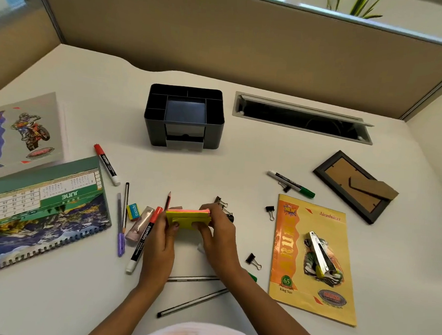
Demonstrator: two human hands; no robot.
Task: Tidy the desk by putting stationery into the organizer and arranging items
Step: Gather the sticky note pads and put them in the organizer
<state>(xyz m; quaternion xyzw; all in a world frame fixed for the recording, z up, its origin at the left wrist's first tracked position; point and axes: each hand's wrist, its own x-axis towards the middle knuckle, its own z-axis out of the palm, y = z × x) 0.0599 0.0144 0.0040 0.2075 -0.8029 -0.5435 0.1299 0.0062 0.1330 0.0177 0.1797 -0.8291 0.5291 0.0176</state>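
A yellow and pink pad of sticky notes (187, 217) is held just above the desk at centre. My left hand (161, 244) grips its left end and my right hand (218, 238) grips its right end. The black organizer (184, 117), with several open compartments and a small drawer, stands behind them at the desk's middle. Markers lie around: a red-capped one (107, 164) at left, an orange-capped one (143, 239) beside my left hand, a green-capped one (291, 183) at right. Pencils (192, 304), a purple pen (120, 224), an eraser (132, 211) and binder clips (270, 211) are scattered nearby.
A desk calendar (38, 210) and a notebook with a motorbike cover (22, 134) lie at left. At right, a yellow notebook (312, 258) carries a stapler (320, 253), and a picture frame (353, 185) lies face down. A cable slot (303, 118) is open behind.
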